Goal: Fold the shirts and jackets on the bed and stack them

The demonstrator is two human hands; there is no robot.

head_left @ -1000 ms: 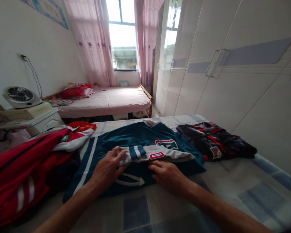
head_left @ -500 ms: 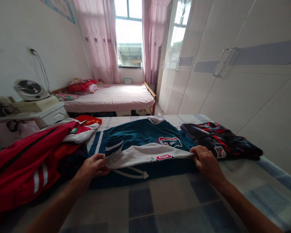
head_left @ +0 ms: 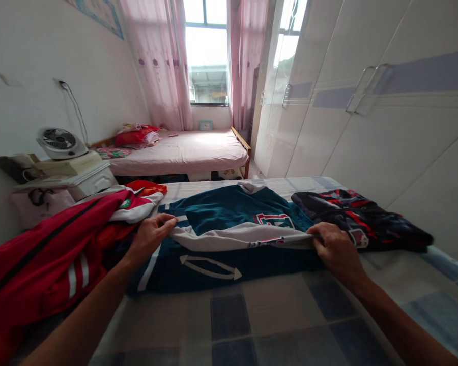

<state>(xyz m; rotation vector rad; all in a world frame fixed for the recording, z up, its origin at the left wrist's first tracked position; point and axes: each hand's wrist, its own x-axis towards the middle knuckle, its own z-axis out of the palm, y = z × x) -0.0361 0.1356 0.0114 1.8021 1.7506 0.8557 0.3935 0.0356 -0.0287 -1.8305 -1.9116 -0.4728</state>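
A teal jacket [head_left: 221, 211] with a red and white letter patch lies spread on the bed in front of me. Across its body runs one grey-white sleeve [head_left: 229, 237]. My left hand [head_left: 157, 230] pinches the sleeve's cuff end, where white stripes show. At the other end, near the shoulder, the fingers of my right hand [head_left: 334, 244] are closed on the same sleeve. Below the sleeve, a white double-arrow print shows on the teal cloth. A dark folded garment [head_left: 361, 218] with red streaks lies just right of the jacket.
Red and white clothes [head_left: 61, 244] are heaped on the left, close to my left forearm. Checked bedding [head_left: 267, 320] covers the near bed. Beyond stand a pink bed [head_left: 191, 150], a small fan [head_left: 61, 142] on a cabinet, and a white wardrobe [head_left: 366, 142] along the right.
My left hand has moved up and away from me with the cuff, uncovering more of the arrow print. The sleeve has turned on itself, and its red-edged figure is now partly folded. The view has shifted slightly.
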